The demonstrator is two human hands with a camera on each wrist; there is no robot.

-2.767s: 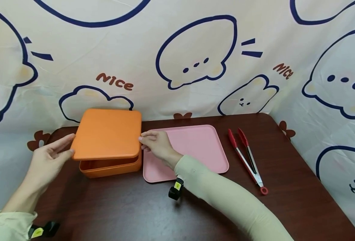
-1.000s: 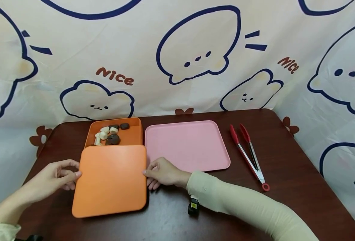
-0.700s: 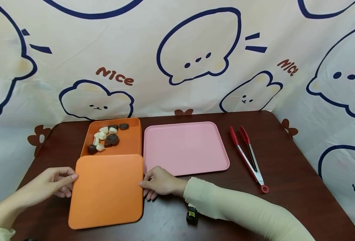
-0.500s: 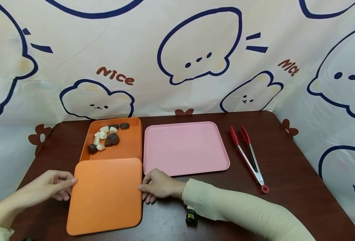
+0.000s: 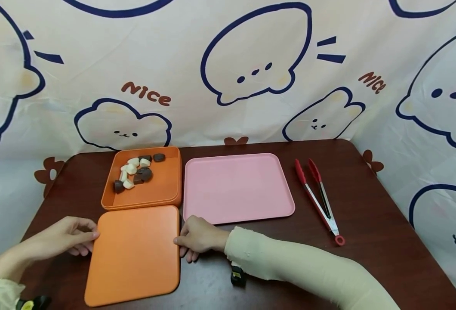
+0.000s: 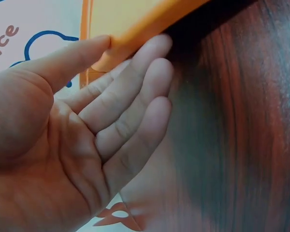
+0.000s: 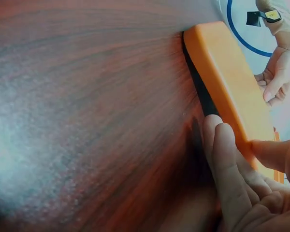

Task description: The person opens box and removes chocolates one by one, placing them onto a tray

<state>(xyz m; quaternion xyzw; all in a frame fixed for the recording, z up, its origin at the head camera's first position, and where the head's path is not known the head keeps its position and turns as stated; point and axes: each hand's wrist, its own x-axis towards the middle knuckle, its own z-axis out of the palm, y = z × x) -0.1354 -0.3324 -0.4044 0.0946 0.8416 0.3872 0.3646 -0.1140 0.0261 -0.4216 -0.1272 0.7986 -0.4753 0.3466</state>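
An orange lid (image 5: 133, 254) lies flat in front of its orange box (image 5: 158, 189), low over the table. My left hand (image 5: 63, 239) pinches the lid's left edge, thumb on top and forefinger at the side. On the opposite edge my right hand (image 5: 201, 237) grips with thumb and fingers. A dark gap shows under the lid (image 7: 227, 72) in the right wrist view; whether any part touches the table is unclear. Inside the uncovered box sit several cream pieces (image 5: 132, 168) and dark brown pieces (image 5: 144, 174) that look like chocolates.
A pink tray (image 5: 237, 187) lies right of the box, close beside it. Farther right, red-tipped tongs (image 5: 325, 206) lie spread on the dark wooden table (image 5: 375, 241). A printed cloth (image 5: 251, 120) hangs behind the table.
Both hands have brought the lid off the box, toward me and down, and the pieces inside have come into view. Over the last half second it has moved only slightly.
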